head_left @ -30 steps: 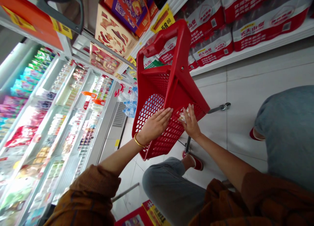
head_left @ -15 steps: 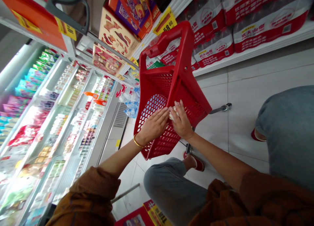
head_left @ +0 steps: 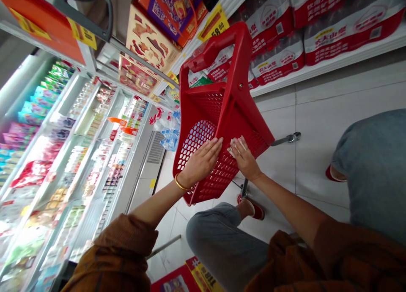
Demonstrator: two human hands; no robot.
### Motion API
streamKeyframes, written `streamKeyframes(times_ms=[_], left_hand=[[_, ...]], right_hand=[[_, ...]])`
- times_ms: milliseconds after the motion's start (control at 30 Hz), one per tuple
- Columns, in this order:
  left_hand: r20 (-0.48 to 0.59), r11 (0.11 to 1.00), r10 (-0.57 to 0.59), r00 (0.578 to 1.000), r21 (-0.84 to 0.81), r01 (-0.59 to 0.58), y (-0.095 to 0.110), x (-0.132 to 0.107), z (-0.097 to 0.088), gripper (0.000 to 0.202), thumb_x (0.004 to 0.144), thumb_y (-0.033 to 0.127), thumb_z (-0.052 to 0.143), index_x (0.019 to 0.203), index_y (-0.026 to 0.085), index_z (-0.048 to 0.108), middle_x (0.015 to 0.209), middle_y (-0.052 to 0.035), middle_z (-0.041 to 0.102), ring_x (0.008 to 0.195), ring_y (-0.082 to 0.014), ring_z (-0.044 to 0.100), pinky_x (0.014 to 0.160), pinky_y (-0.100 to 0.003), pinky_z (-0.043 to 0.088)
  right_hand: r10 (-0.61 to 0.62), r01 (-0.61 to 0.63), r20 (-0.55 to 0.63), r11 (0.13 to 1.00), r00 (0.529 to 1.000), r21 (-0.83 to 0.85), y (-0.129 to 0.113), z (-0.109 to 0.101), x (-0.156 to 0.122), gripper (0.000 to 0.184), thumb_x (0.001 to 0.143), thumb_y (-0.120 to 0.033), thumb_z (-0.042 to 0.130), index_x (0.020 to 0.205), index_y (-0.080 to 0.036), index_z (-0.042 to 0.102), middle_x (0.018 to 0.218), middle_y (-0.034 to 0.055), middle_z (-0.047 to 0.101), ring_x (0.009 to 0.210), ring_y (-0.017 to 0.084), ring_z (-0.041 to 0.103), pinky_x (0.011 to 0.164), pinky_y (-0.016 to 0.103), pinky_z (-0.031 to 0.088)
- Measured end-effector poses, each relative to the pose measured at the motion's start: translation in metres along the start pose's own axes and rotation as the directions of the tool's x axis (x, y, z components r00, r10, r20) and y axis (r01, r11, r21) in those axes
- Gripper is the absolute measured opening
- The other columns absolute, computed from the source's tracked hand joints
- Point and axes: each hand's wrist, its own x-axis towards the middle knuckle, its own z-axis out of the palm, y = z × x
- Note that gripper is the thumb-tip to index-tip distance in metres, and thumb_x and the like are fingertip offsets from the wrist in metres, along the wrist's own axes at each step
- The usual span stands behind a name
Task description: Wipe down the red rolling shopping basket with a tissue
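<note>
A red plastic shopping basket stands tilted in front of me, its long handle reaching up and away. My left hand lies flat on the basket's mesh side, with a gold bangle on that wrist. My right hand presses a small white cloth or wipe against the same mesh, a little to the right. Part of the white piece is hidden under my fingers.
A lit refrigerated display case fills the left side. Shelves of red-and-white bottled water packs run along the upper right. My grey-trousered legs and a red shoe lie below, on tiled floor, with a metal rod beside the basket.
My right hand has moved back rightward along the mesh with the white wipe, after closing in toward my left hand half a second ago. My left hand has barely moved.
</note>
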Motion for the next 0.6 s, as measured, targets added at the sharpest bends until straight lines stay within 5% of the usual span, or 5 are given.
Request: streamKeyframes(times_ms=[400, 600], left_hand=[[0.048, 0.998, 0.060, 0.997, 0.032, -0.062, 0.015, -0.009, 0.003, 0.049, 0.092, 0.011, 0.038, 0.141, 0.004, 0.036, 0.150, -0.0130, 0.035, 0.144, -0.0214, 0.019, 0.118, -0.040, 0.028], [0.055, 0.997, 0.063, 0.996, 0.029, -0.065, 0.019, -0.022, 0.004, 0.048, 0.091, 0.009, 0.037, 0.140, 0.003, 0.037, 0.149, -0.0133, 0.036, 0.144, -0.0211, 0.020, 0.117, -0.039, 0.031]], right_hand=[[0.115, -0.115, 0.068, 0.993, 0.991, 0.001, 0.039, -0.001, -0.059, 0.061, 0.097, -0.011, 0.036, 0.150, -0.030, 0.014, 0.156, 0.0054, 0.026, 0.145, 0.025, 0.012, 0.117, 0.050, 0.028], [0.103, -0.103, -0.023, 0.995, 0.994, 0.010, 0.010, 0.003, -0.042, 0.067, 0.095, -0.012, 0.044, 0.151, -0.029, 0.010, 0.157, 0.0090, 0.021, 0.145, 0.027, 0.015, 0.115, 0.051, 0.031]])
